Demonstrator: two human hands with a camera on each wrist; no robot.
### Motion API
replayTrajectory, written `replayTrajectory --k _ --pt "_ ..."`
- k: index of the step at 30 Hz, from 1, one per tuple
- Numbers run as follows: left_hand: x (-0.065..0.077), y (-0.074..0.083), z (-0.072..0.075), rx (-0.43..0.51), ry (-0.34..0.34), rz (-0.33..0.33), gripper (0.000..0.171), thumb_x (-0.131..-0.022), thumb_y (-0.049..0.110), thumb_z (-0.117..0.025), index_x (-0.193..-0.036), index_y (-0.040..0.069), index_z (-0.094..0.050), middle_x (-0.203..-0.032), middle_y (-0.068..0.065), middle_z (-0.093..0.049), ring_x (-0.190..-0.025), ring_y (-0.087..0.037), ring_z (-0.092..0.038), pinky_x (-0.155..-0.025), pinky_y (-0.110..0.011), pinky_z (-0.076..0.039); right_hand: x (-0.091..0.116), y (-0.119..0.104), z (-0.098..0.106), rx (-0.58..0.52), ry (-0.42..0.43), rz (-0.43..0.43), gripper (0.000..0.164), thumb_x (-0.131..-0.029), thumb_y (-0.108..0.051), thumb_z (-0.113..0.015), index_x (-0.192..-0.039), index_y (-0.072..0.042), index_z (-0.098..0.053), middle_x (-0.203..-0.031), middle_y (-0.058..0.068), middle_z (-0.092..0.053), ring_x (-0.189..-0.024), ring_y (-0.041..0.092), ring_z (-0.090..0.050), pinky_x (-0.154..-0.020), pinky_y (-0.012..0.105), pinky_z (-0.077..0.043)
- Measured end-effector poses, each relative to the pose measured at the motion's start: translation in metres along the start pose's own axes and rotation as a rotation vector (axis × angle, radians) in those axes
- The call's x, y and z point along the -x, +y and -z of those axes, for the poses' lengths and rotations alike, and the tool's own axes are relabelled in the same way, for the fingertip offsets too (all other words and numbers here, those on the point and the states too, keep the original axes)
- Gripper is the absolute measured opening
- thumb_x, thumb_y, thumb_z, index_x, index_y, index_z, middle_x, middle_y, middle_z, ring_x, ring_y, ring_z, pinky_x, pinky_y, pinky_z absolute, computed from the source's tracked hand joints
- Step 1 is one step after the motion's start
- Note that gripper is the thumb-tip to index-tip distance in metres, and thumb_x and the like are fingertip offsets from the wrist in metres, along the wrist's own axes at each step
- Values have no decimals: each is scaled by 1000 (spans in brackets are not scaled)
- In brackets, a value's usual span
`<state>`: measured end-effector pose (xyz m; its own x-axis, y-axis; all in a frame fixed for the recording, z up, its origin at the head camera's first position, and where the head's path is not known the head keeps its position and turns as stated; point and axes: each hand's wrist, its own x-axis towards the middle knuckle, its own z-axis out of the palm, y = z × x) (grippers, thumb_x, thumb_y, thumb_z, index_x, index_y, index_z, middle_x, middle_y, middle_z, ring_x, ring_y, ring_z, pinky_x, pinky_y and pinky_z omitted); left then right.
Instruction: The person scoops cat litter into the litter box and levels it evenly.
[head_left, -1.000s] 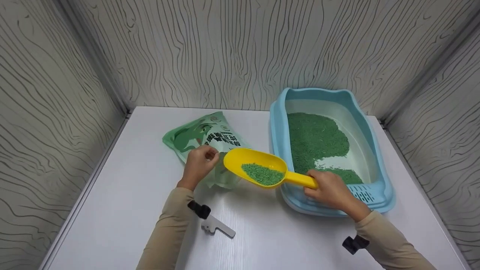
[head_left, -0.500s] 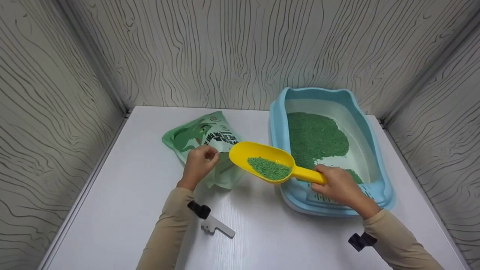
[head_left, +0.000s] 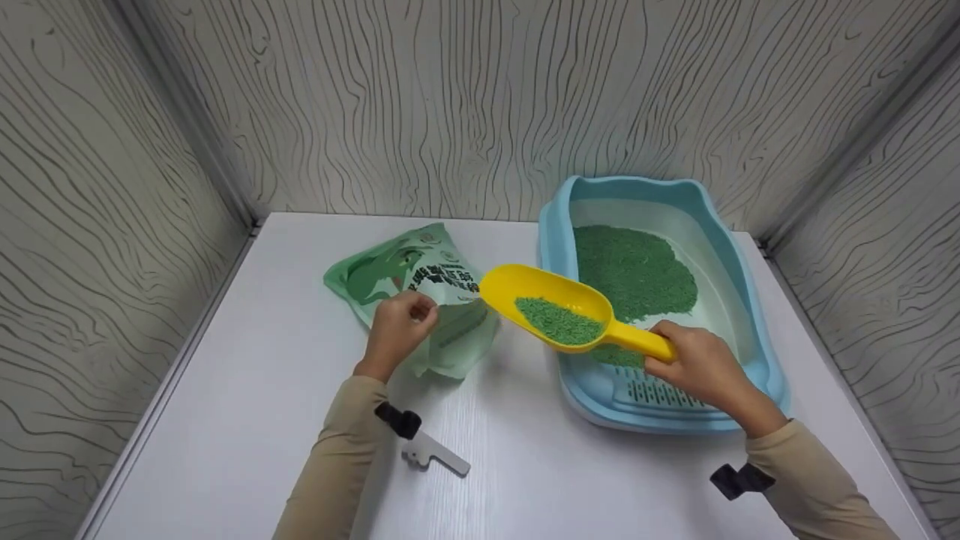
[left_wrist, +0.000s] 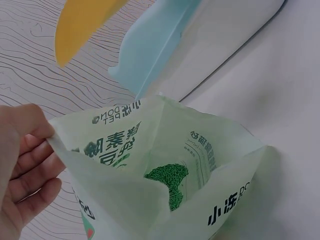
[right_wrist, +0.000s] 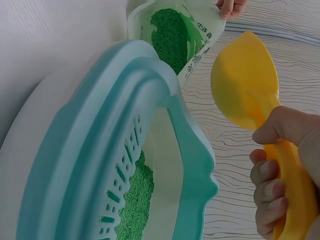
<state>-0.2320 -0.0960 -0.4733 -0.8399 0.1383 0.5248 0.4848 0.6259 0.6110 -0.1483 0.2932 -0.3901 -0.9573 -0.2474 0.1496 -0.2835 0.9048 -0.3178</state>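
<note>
My left hand [head_left: 401,330] pinches the rim of a pale green litter bag [head_left: 454,349] between thumb and finger. The left wrist view shows the bag's mouth gaping, with green pellets [left_wrist: 172,180] inside. My right hand [head_left: 697,367] grips the handle of a yellow scoop [head_left: 517,281], its fingers wrapped round it in the right wrist view. A heap of green pellets [head_left: 559,321] lies in the scoop's bowl. The scoop hangs between the bag and a blue litter box [head_left: 555,255], its handle over the box's near left side. Green litter [head_left: 634,270] covers part of the box floor.
A small grey tool [head_left: 439,454], partly hidden by the left wrist camera, lies on the white table [head_left: 225,390]. Wood-patterned walls [head_left: 465,105] stand at the back and both sides. The perforated step [head_left: 664,391] forms the litter box's near edge.
My right hand has carried the loaded scoop to the right and slightly up, away from the bag's mouth. The left hand has stayed in place, still pinching the bag.
</note>
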Motion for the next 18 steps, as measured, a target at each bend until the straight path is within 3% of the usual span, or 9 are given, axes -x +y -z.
replayTrajectory --k 18 --pt "0 -1 0 22 3 -15 5 -82 2 -65 -80 1 -69 -74 -11 -70 -65 -17 -67 -62 -28 -58 6 22 20 19 40 -31 24 -79 -11 -66 -99 1 -62 -71 6 -60 -57 11 -39 -52 22 -31"
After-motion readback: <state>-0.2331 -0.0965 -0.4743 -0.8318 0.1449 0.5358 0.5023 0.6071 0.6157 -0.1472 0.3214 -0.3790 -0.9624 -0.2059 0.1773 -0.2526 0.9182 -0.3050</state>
